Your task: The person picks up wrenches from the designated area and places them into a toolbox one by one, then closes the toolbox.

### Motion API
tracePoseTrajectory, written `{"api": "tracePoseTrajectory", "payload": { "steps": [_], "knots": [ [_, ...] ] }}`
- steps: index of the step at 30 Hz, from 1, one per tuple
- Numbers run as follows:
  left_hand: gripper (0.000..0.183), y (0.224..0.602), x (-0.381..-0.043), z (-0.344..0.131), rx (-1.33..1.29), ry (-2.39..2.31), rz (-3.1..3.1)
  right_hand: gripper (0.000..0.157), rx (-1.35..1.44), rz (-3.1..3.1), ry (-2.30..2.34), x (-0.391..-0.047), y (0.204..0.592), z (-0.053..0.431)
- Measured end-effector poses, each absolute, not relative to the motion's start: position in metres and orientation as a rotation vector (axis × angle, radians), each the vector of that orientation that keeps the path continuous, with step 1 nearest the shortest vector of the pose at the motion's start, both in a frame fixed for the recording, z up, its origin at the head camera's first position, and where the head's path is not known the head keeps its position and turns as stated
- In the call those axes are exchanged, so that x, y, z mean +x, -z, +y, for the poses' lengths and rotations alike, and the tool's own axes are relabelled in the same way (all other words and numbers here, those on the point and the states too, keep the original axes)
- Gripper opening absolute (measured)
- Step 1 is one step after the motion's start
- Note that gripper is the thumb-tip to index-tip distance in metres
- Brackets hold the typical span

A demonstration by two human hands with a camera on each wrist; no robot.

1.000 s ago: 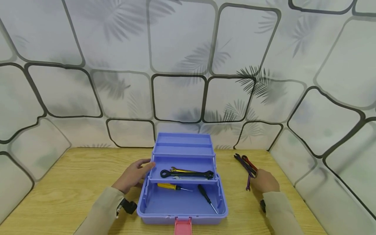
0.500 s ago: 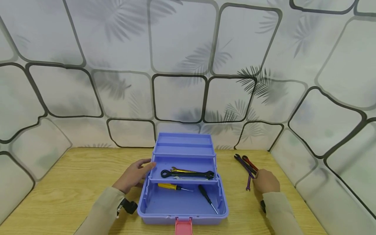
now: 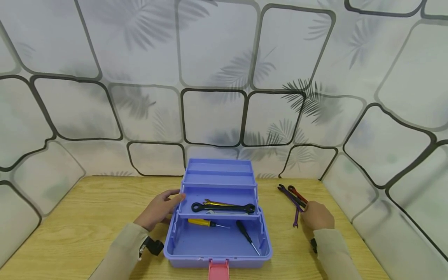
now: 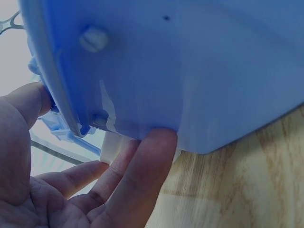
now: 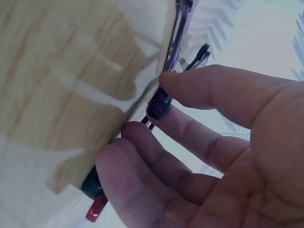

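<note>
A lilac toolbox (image 3: 217, 262) stands with its trays raised. My left hand (image 3: 159, 210) holds its left side, thumb at the tray's edge. In the left wrist view the fingers (image 4: 152, 171) lie against the outer wall. The tray carries a black wrench (image 3: 224, 208), a gold wrench (image 3: 218, 203) and a silver one, partly hidden. Below are a yellow-handled screwdriver (image 3: 200, 221) and a black-handled screwdriver (image 3: 243, 229). My right hand (image 3: 317, 216) is at a wrench pile, pinching the end of a purple wrench (image 5: 159, 104) between thumb and index finger. A red wrench (image 3: 297, 193) lies beside it.
The wooden table (image 3: 87, 217) reaches to patterned walls (image 3: 217, 116) at the back and both sides. A pink latch (image 3: 218, 270) hangs off the toolbox's front. Another small purple wrench (image 3: 296, 219) sticks out below the pile.
The far end of the long purple wrench has shifted slightly left and toward me. Both hands stay almost where they were, and the toolbox is still.
</note>
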State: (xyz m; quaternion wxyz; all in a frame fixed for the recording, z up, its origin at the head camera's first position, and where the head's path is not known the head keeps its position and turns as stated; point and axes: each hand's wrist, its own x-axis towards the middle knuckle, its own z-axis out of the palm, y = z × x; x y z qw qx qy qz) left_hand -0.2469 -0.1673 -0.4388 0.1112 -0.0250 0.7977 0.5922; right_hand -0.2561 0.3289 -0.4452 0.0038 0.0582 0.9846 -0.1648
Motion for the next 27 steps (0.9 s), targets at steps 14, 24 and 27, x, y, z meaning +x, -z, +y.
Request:
{"api": "tracePoseTrajectory", "payload": {
  "steps": [14,24,27],
  "knots": [
    [0.081,0.439,-0.2482,-0.1672,-0.074,-1.725,2.354,0.046,0.228,3.18,0.667,-0.2543,0.4457,0.3224],
    [0.081,0.4389,-0.2478,-0.1673,-0.078,-1.721,2.357,0.026,0.132,3.233,0.645,-0.2572,0.4407,0.3225],
    [0.082,0.4382,-0.2481,-0.1666,-0.075,-1.719,2.36,0.02,0.133,3.232,0.651,-0.2584,0.4406,0.3216]
  ]
}}
